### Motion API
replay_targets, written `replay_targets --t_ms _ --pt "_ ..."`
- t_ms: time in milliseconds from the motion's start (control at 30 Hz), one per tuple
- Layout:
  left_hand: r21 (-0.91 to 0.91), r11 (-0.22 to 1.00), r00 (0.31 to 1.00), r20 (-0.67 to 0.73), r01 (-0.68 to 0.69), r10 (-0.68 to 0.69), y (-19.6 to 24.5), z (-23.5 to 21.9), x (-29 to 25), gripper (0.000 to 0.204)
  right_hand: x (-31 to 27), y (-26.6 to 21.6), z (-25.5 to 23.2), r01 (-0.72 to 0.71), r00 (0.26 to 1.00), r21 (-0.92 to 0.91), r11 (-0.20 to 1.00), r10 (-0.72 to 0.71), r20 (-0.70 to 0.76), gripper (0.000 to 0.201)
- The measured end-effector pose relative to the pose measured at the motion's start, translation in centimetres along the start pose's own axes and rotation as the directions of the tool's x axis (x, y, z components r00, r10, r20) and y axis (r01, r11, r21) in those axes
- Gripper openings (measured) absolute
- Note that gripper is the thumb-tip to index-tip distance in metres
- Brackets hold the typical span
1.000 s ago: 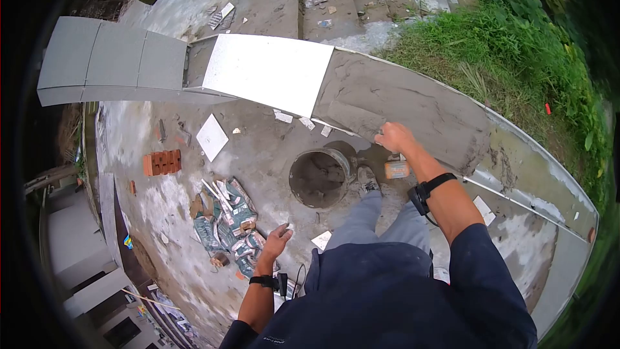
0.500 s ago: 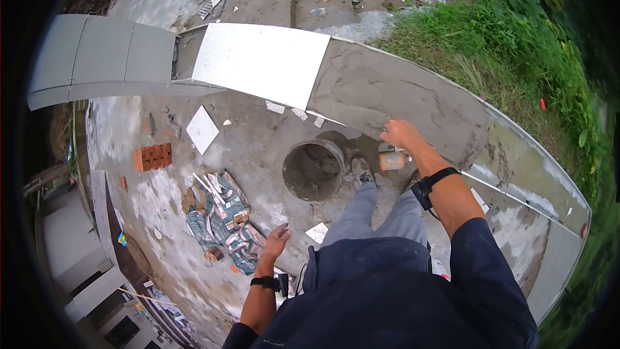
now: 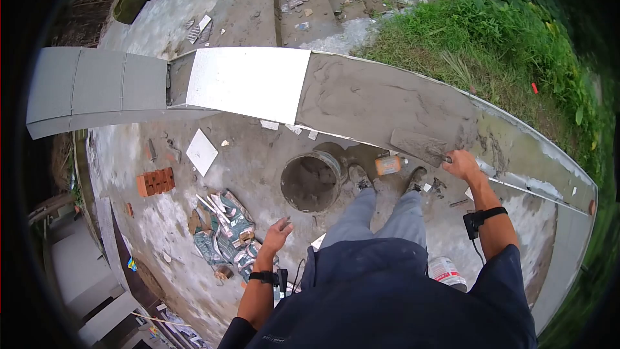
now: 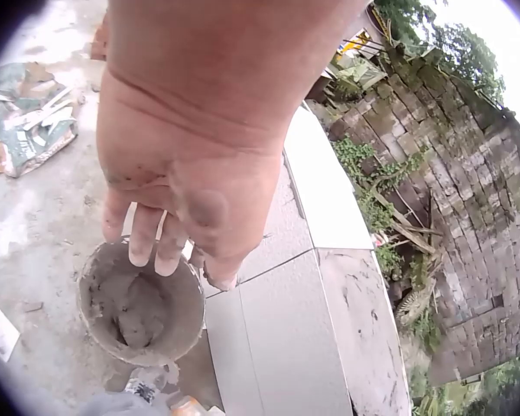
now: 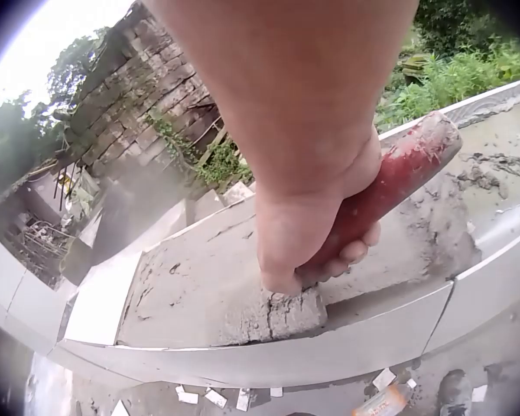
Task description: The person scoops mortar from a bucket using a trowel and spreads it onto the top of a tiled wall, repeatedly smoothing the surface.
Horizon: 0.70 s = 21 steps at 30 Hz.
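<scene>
My right hand (image 3: 462,165) grips the red handle (image 5: 399,186) of a plastering trowel. The trowel's mortar-coated blade (image 3: 418,145) lies against the wet mortar bed (image 3: 381,94) on top of the low wall, close to its near edge. A white tile (image 3: 248,84) covers the wall top left of the mortar. Over the floor hangs my left hand (image 3: 276,235), empty, its fingers loosely bent. In the left wrist view its fingertips overlap the bucket (image 4: 91,303) of grey mortar.
The mortar bucket (image 3: 284,184) stands on the floor before my feet, near an orange-labelled container (image 3: 388,165). Crumpled bags (image 3: 226,229), stacked red bricks (image 3: 155,182) and a loose white tile (image 3: 201,152) lie to the left. A white bucket (image 3: 447,274) stands at my right side.
My right hand has carried the trowel rightward along the wall's near edge, toward the bare end. The left hand stays about where it was. The view has shifted, showing the white bucket.
</scene>
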<state>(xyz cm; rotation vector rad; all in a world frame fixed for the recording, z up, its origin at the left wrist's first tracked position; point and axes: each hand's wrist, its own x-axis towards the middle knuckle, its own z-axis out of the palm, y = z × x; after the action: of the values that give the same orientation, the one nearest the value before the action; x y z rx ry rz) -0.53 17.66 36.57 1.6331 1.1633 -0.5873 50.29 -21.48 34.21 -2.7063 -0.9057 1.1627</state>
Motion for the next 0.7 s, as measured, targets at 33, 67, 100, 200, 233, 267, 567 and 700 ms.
replay_targets --t_ms 33,67,100,200,233,267,567,700 --pt "-0.002 1.0 1.0 -0.006 -0.004 0.004 -0.9 0.1 0.4 0.054 -0.6 0.0 0.1 -0.054 0.998 0.056 0.997 0.055 -0.025 0.042" --pt "-0.003 1.0 1.0 0.012 0.002 -0.002 -1.7 0.3 0.8 0.054 -0.7 -0.8 0.4 -0.048 0.998 0.054 0.997 0.05 -0.031 0.042" --pt "-0.003 1.0 1.0 0.029 0.008 -0.008 -2.5 0.3 1.2 0.054 -0.3 -2.2 1.2 -0.034 0.991 0.156 0.987 0.054 -0.124 0.045" --pt "0.024 0.999 0.999 0.043 0.028 -0.029 -2.1 0.1 1.0 0.054 2.5 -9.6 2.7 0.035 0.987 0.432 0.901 0.037 -0.157 0.052" --pt "0.026 0.999 0.999 0.039 0.029 -0.03 -1.7 0.0 0.6 0.054 3.8 -12.7 3.8 0.041 0.992 0.532 0.846 0.03 -0.125 0.053" --pt "-0.013 1.0 1.0 0.021 0.019 -0.018 -1.2 -0.2 0.1 0.055 5.0 -15.7 4.8 0.043 0.995 0.625 0.779 0.02 -0.093 0.054" --pt "-0.213 0.974 0.99 -0.098 0.083 -0.105 -8.6 -0.6 -4.0 0.056 14.7 -21.2 5.0 0.188 0.977 0.329 0.925 -0.212 0.037 0.051" --pt "-0.204 0.948 0.967 -0.016 0.245 -0.253 -12.2 1.2 -6.0 0.057 15.0 -19.6 4.5 0.15 0.987 0.498 0.854 -0.097 -0.131 0.049"
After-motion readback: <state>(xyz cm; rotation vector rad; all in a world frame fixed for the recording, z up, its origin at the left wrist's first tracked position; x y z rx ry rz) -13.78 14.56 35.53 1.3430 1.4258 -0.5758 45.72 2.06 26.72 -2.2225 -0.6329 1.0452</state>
